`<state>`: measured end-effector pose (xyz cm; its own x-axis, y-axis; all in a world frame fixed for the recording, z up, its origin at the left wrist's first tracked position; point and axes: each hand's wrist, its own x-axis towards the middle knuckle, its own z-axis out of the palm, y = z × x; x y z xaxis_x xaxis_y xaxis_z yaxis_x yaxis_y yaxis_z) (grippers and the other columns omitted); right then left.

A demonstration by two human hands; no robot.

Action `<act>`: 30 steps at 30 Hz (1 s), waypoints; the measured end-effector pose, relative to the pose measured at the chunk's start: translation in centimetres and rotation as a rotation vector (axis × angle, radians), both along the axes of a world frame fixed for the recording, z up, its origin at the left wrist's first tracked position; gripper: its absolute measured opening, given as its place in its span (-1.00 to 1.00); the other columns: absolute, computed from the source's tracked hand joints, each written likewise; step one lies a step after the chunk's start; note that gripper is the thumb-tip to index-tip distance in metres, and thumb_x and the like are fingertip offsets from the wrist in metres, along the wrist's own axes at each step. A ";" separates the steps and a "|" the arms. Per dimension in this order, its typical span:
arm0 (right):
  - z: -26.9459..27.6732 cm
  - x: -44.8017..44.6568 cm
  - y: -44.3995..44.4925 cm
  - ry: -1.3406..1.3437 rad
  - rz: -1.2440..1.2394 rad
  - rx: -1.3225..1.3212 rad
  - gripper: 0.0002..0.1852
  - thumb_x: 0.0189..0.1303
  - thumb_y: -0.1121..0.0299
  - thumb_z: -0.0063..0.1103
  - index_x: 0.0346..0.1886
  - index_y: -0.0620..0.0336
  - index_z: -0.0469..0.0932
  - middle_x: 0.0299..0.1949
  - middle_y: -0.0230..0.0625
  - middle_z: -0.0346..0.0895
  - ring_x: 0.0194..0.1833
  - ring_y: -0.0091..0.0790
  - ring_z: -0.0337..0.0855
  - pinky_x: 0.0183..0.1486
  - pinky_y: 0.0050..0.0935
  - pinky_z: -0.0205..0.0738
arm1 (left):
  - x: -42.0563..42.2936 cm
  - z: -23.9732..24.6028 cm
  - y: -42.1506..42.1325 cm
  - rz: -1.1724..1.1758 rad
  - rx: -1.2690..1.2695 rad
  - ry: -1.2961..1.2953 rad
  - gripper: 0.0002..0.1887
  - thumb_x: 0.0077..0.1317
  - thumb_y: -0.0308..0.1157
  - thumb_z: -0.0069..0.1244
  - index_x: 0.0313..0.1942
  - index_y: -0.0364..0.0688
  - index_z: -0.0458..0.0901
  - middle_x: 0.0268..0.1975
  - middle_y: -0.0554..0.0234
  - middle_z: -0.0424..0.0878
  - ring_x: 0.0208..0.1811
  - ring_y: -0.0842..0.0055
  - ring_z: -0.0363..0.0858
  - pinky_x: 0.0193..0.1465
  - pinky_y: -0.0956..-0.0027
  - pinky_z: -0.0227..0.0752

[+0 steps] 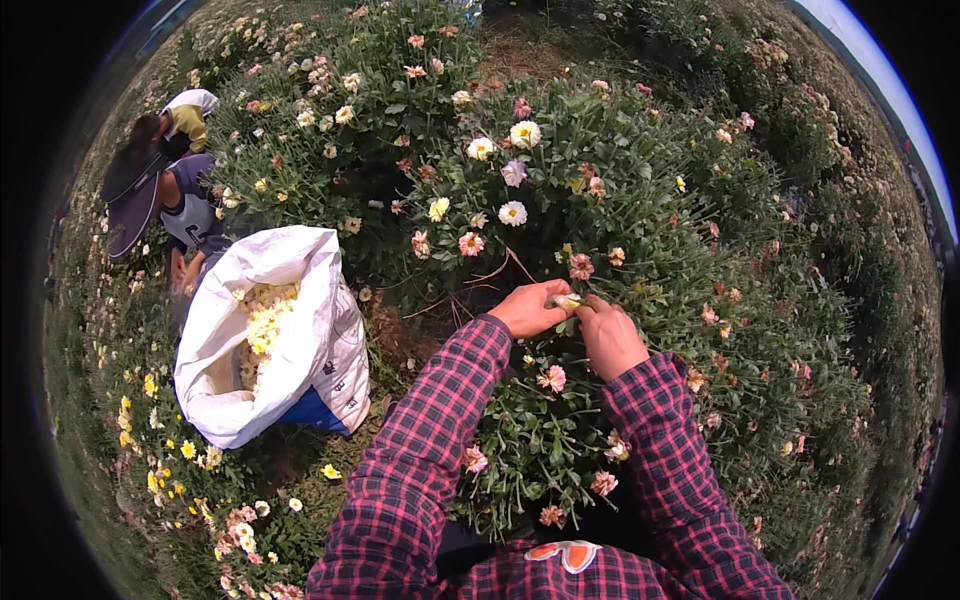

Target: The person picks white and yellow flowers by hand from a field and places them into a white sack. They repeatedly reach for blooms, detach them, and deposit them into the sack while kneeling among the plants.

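Note:
My left hand (531,308) has its fingers closed around a pale yellow-white chrysanthemum head (564,301). Against the right side of that flower are the bent fingertips of my right hand (611,339); whether they pinch it or only touch it is hidden. Both hands are over a leafy chrysanthemum bush (555,435). Just above them a faded pink bloom (581,266) stands on the plant, and below is a lighter pink bloom (553,378). To the left, a white woven sack (330,352) gapes at the top, with many cut pale flower heads (268,322) inside.
Beyond the sack a person in a dark visor (135,199) bends among the plants, with another person in a yellow-sleeved top (187,124) behind. White blooms (513,214) stand ahead of my hands. Dry twigs (487,277) stick out near my left hand. Bare soil (517,56) shows farther up.

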<state>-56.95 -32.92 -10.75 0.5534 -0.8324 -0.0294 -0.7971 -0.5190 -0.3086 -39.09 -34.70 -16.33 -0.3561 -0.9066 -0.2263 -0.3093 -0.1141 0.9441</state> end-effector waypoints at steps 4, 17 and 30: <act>0.0 -0.2 -0.2 -0.035 -0.042 0.033 -0.77 0.13 0.53 0.02 -0.13 0.35 0.53 0.06 0.10 0.50 -0.05 0.14 0.57 0.04 -0.15 0.49 | 0.6 -1.8 -1.5 0.221 0.385 0.444 -0.79 0.30 -0.37 -0.14 -0.11 -0.21 0.51 -0.28 0.40 0.55 -0.29 0.63 0.52 -0.15 0.46 0.45; 0.7 -0.7 -0.5 -0.057 -0.128 0.156 -0.81 0.14 0.58 -0.06 -0.20 0.36 0.51 -0.03 0.08 0.49 -0.10 0.14 0.58 -0.03 -0.11 0.52 | 1.1 7.1 2.0 0.177 0.501 0.445 -0.79 0.39 -0.26 -0.01 -0.39 -0.16 0.51 -0.52 0.48 0.48 -0.62 0.80 0.40 -0.59 0.65 0.23; 2.0 1.1 0.2 -0.075 -0.102 0.194 -0.84 0.15 0.55 -0.08 -0.24 0.33 0.50 -0.07 0.02 0.47 -0.07 0.11 0.54 -0.02 -0.09 0.51 | 4.5 1.2 -6.9 0.656 0.340 0.542 -0.52 0.36 -0.44 -0.03 0.25 -0.23 0.25 -0.14 0.19 0.55 -0.26 0.56 0.57 -0.26 0.54 0.46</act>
